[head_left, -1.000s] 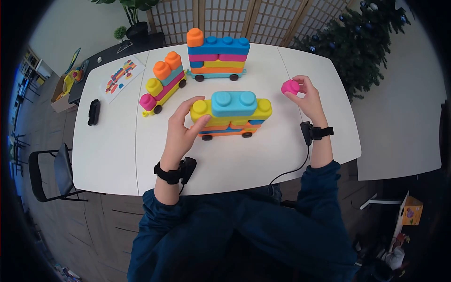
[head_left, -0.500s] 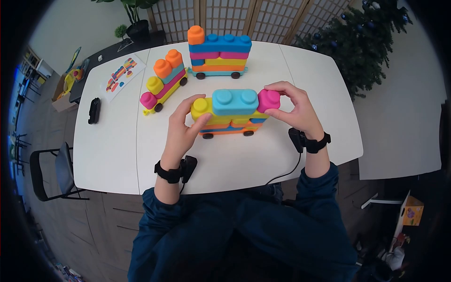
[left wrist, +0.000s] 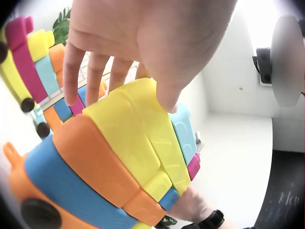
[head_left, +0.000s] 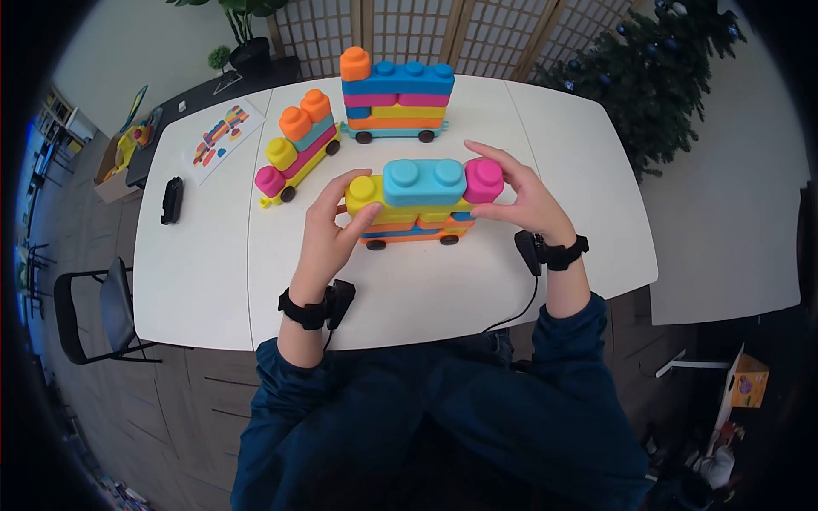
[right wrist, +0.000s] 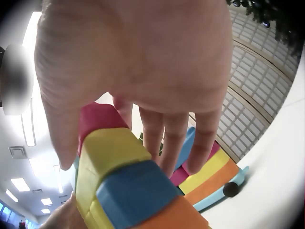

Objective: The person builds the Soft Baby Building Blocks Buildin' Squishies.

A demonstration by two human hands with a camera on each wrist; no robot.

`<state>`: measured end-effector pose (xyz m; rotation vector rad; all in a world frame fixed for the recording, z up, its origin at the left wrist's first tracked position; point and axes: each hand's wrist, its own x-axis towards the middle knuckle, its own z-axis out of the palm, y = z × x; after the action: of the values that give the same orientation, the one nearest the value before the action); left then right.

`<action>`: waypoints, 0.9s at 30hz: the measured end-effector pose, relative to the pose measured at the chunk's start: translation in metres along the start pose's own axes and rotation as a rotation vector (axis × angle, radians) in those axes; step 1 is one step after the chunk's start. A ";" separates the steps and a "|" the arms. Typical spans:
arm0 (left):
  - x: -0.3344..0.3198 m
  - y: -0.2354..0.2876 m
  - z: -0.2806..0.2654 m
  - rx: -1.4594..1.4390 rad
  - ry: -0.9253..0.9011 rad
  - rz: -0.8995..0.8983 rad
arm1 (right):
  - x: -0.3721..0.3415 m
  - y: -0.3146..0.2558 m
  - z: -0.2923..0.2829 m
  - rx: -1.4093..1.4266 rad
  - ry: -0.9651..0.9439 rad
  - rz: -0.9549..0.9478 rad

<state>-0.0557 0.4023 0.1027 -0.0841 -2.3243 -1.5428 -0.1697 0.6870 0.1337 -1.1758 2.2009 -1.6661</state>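
Observation:
In the head view a toy block wagon (head_left: 415, 230) stands on the table in front of me, built of orange, blue and yellow layers. Its top row has a yellow stud at the left, a light blue block (head_left: 424, 194) in the middle and a pink block (head_left: 483, 181) at the right end. My left hand (head_left: 331, 232) grips the left end of the long yellow block (left wrist: 126, 126), thumb on the near side, fingers on the far side. My right hand (head_left: 535, 207) spans the right end with straight, spread fingers; its thumb lies beside the yellow layer under the pink block.
Behind stands a taller block wagon (head_left: 397, 112), and to its left a lower yellow-based wagon (head_left: 298, 155). A printed picture sheet (head_left: 223, 138) and a black case (head_left: 171, 201) lie at the left of the white table (head_left: 192, 281).
My right hand has brought the pink block from the right onto the wagon's right end, then loosened its pinch and spread its fingers. My left hand has stayed on the left end.

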 end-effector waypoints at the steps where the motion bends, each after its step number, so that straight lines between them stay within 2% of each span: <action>1: 0.001 -0.001 -0.002 0.013 -0.030 0.010 | -0.001 0.005 0.002 0.128 -0.039 0.076; 5: -0.003 0.012 -0.011 0.223 0.036 0.134 | -0.004 0.049 0.005 -0.033 -0.171 0.119; 7: -0.009 0.023 -0.016 0.191 -0.044 -0.138 | -0.008 0.058 0.007 -0.106 -0.292 0.324; 8: -0.012 0.023 -0.015 0.192 -0.046 -0.138 | -0.009 0.059 0.008 -0.104 -0.291 0.325; 10: -0.017 0.024 -0.010 0.166 -0.092 -0.172 | -0.008 0.059 0.012 0.037 -0.304 0.485; 14: -0.013 0.035 0.002 0.189 -0.076 -0.218 | -0.012 0.061 0.013 0.006 -0.277 0.398; 17: 0.003 0.033 0.020 0.217 -0.037 -0.121 | -0.019 0.061 0.003 -0.074 -0.208 0.381; 19: 0.023 0.030 0.038 0.139 -0.014 0.002 | -0.027 0.068 -0.010 -0.053 -0.032 0.311; 21: 0.045 0.032 0.058 0.039 -0.044 -0.009 | -0.033 0.067 -0.025 -0.070 0.026 0.295; 23: 0.071 0.020 0.083 0.096 -0.058 0.156 | -0.042 0.078 -0.040 -0.127 0.155 0.371; 25: 0.104 0.008 0.110 0.095 -0.099 0.197 | -0.048 0.084 -0.048 -0.147 0.194 0.359; 27: 0.126 -0.001 0.133 0.091 -0.137 0.241 | -0.052 0.089 -0.054 -0.170 0.321 0.560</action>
<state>-0.2078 0.5041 0.0963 -0.4430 -2.3815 -1.3493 -0.2070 0.7686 0.0599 -0.2621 2.5745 -1.5168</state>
